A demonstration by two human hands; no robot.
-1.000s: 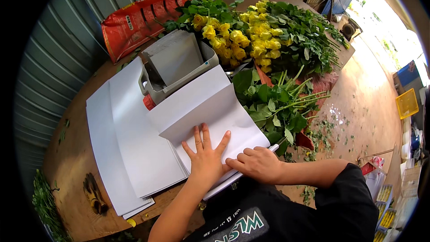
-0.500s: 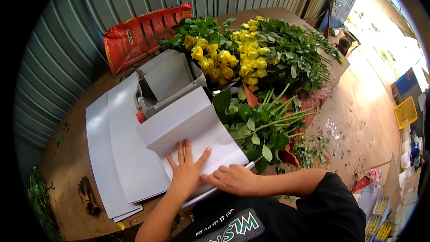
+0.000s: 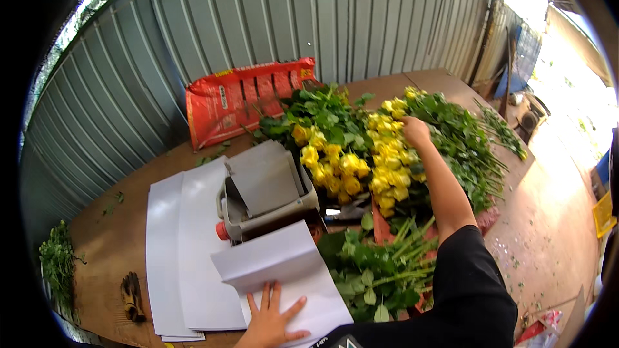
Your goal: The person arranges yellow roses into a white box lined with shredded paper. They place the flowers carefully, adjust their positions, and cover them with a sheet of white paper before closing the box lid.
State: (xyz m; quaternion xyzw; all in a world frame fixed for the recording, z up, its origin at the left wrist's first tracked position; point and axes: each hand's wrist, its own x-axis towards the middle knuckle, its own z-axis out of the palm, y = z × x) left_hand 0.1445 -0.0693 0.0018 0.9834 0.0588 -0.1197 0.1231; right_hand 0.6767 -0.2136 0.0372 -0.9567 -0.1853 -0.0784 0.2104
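My left hand (image 3: 271,322) lies flat, fingers spread, on a white paper sheet (image 3: 284,267) at the near edge of the wooden table (image 3: 122,219). My right arm stretches far forward over a pile of yellow roses (image 3: 348,161). My right hand (image 3: 416,132) is down among the yellow blooms and green leaves at the far side of the pile; whether it grips a stem is hidden. More cut stems with leaves (image 3: 380,270) lie just right of the sheet.
A grey metal machine (image 3: 267,190) stands behind the sheet, with a stack of white paper (image 3: 180,251) to its left. A red sack (image 3: 248,100) leans on the corrugated metal wall (image 3: 258,26). Green clippings (image 3: 58,264) and a dark tool (image 3: 132,296) lie at the left.
My right hand has left the white sheet and reached far forward into the yellow roses. My head has tilted up, so the wall fills more of the view. The left hand stays on the sheet.
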